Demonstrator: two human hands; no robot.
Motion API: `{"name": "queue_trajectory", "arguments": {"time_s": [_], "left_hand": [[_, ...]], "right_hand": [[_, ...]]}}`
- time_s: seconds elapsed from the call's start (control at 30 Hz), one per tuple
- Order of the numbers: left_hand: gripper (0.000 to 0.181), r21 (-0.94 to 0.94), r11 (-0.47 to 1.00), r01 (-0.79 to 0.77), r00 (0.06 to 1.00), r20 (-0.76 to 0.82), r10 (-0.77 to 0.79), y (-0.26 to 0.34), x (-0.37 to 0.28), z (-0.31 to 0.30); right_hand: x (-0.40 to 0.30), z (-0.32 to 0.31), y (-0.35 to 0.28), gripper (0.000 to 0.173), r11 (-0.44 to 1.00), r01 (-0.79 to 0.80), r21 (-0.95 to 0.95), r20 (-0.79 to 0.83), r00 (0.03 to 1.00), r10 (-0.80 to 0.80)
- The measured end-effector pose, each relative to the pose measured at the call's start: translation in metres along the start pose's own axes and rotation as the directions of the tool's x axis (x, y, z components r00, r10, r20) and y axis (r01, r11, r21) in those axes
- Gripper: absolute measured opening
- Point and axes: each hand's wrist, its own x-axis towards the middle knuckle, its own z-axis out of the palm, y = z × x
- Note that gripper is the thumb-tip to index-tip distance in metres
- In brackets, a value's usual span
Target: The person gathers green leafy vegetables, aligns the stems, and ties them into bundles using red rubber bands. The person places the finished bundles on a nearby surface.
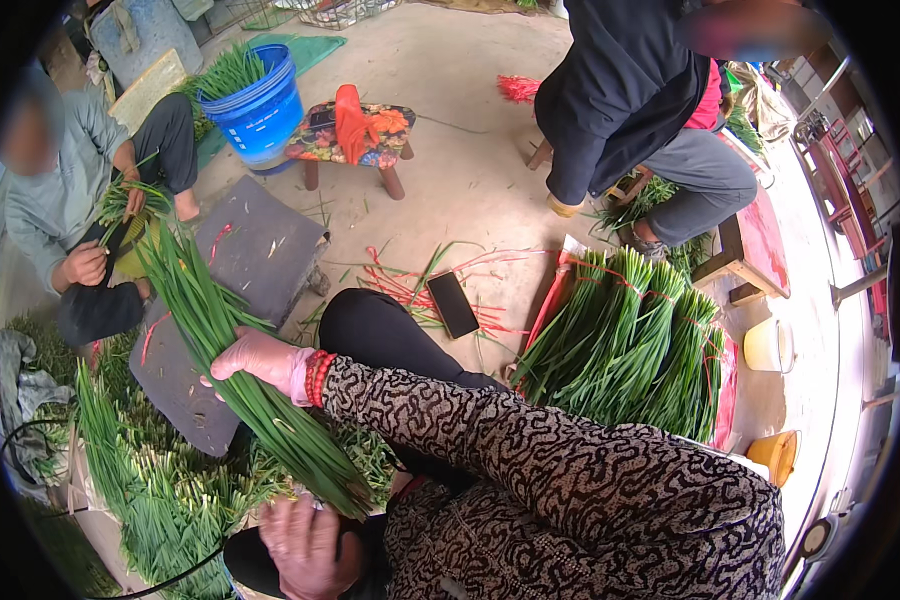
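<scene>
My right hand [259,364], with red bead bracelets at its wrist, grips a thick bundle of long green garlic chives [229,375] around its middle. The bundle slants across the view over a dark grey board [259,240], its lower end hanging near my lap. Just below that end is my left hand [311,547], slightly blurred, with fingers apart and nothing seen in it. Loose garlic chives [172,510] are piled in a mass beside it on the left. A red tie strip [154,337] lies across the board.
Several tied chive bundles [622,337] stand at right. A black phone [453,304] lies on scattered red strips [397,285]. One person [67,195] sorts greens at left; another person [622,97] sits at upper right. A blue bucket [259,124] stands beside a floral stool [307,142].
</scene>
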Motion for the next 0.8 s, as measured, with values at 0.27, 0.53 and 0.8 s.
{"name": "queue_trajectory", "arguments": {"time_s": [0.27, 0.53, 0.8], "left_hand": [[0.100, -0.848, 0.250, 0.467, 0.596, 0.092, -0.798, -0.040, 0.006, 0.037], [0.078, -0.954, -0.106, 0.281, 0.447, 0.228, -0.865, -0.068, -0.017, 0.070], [0.052, -0.827, 0.479, -0.294, -0.289, -0.401, -0.869, -0.080, 0.075, 0.100]], "right_hand": [[-0.010, 0.033, 0.016, 0.046, 0.958, 0.201, -0.202, 0.201, 0.966, -0.161], [-0.029, 0.064, 0.041, 0.089, 0.839, 0.346, -0.421, 0.403, 0.900, -0.169], [-0.037, 0.069, 0.065, 0.086, 0.787, 0.379, -0.486, 0.510, 0.855, -0.096]]}}
